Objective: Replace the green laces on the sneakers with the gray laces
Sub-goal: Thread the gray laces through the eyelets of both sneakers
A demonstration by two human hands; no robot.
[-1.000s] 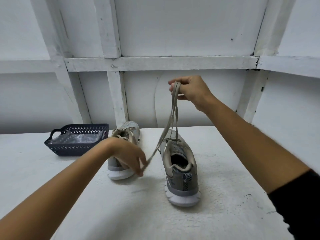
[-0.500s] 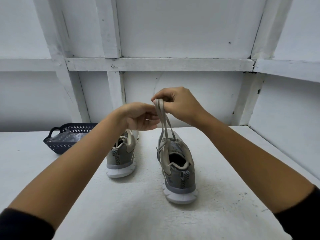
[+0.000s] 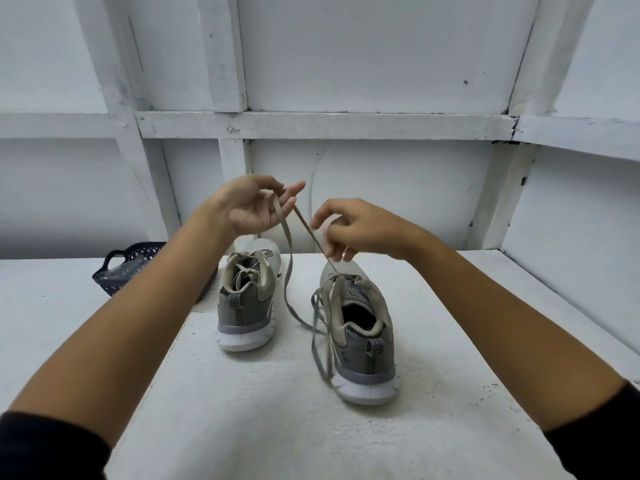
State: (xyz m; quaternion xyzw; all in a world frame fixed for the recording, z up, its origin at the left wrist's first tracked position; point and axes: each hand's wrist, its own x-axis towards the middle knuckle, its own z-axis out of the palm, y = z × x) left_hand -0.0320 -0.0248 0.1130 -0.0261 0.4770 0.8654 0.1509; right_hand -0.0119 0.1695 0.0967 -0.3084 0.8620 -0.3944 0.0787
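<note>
— Where is the lace (image 3: 289, 258)?
— It comes up from the front eyelets of the right sneaker (image 3: 363, 341), then drops to the tabletop (image 3: 277, 410) on that sneaker's left.
— And the hands?
— The right hand (image 3: 356, 226), above the sneaker's toe, pinches the lace between thumb and fingers. The left hand (image 3: 249, 209), higher and to the left, holds it across half-curled fingers.
— The left sneaker (image 3: 246, 299)?
— It stands apart, to the left.
</note>
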